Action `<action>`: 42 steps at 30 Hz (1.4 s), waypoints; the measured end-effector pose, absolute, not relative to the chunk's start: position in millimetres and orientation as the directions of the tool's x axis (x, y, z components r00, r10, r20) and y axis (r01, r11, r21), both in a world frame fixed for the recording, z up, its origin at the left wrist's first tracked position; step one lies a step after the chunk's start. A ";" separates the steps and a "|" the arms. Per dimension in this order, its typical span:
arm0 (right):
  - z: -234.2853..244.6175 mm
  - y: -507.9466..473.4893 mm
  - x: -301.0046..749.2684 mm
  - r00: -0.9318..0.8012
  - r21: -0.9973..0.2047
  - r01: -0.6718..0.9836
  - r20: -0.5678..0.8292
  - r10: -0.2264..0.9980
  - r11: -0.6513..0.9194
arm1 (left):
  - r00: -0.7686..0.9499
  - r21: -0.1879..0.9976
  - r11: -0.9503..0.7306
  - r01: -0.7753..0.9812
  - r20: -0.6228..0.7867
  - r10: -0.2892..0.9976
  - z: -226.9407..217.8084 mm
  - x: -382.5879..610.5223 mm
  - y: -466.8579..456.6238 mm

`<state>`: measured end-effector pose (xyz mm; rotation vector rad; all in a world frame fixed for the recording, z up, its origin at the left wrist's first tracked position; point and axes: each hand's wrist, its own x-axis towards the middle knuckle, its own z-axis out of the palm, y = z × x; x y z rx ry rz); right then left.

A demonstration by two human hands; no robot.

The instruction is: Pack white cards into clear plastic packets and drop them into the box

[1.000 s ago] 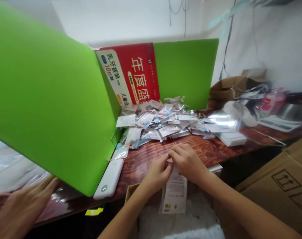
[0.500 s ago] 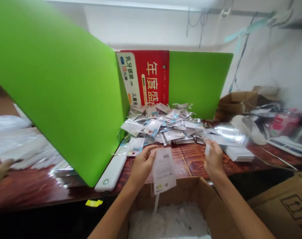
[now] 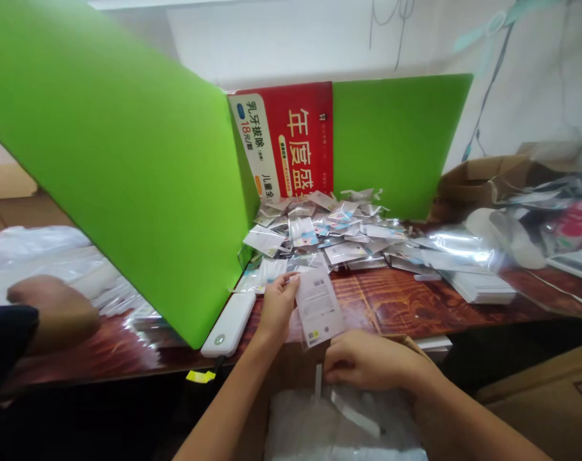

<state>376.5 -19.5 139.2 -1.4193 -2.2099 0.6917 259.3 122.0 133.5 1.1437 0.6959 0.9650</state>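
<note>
With one clear packet (image 3: pixel 318 306) pinched in our left hand (image 3: pixel 276 306), our right hand (image 3: pixel 367 360) grasps a white strip (image 3: pixel 318 383) (finished packets (image 3: pixel 329 234) heaped behind), so we judge many remain.

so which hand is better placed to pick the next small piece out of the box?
Right. The right hand is down at the box mouth, over the white pieces. The left hand is up at the table edge, pinching a clear printed packet.

Left hand (image 3: pixel 277 306) pinches clear packet (image 3: pixel 318 308) at 6 o'clock; right hand (image 3: pixel 367 360) grips 1 white strip (image 3: pixel 318 383); packet pile (image 3: pixel 329 234) at 12.
</note>
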 end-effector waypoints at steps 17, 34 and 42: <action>128.3 -1.2 415.7 0.491 -0.992 0.092 0.117 0.863 0.082 | 0.703 0.984 0.029 -0.178 0.107 0.703 141.6 259.7 103.0; 145.0 5.0 414.0 0.288 -0.953 -0.220 0.142 0.947 0.210 | 0.696 0.946 0.169 -0.276 0.075 0.714 150.7 234.8 100.9; 142.2 1.0 420.3 0.348 -0.951 -0.193 0.163 0.923 0.241 | 0.703 0.973 -0.058 -0.224 0.202 0.681 142.4 237.6 103.9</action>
